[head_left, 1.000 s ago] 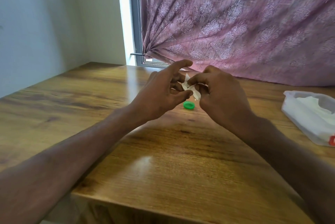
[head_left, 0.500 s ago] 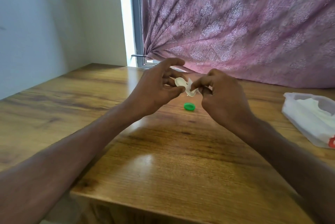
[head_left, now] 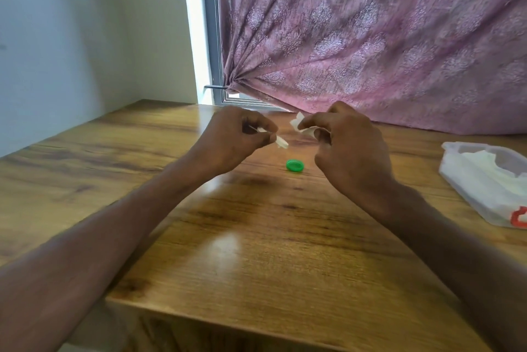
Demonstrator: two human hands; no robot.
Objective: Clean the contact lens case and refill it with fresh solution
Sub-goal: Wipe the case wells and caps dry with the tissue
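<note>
My left hand (head_left: 242,138) is closed around a small white contact lens case (head_left: 281,143), whose end sticks out past my fingers to the right. My right hand (head_left: 350,149) pinches a crumpled white tissue (head_left: 302,126) between thumb and fingers. The two hands are held apart above the wooden table (head_left: 256,237). A green cap (head_left: 295,165) lies flat on the table below the gap between my hands.
An open white pack of tissues (head_left: 484,180) lies at the right edge of the table. A pink patterned curtain (head_left: 370,38) hangs behind the table, with a window frame (head_left: 214,38) to its left. The table's front edge runs close to me.
My hands have pulled apart: the tissue came away from the case with my right hand, and my left hand moved left holding the case.
</note>
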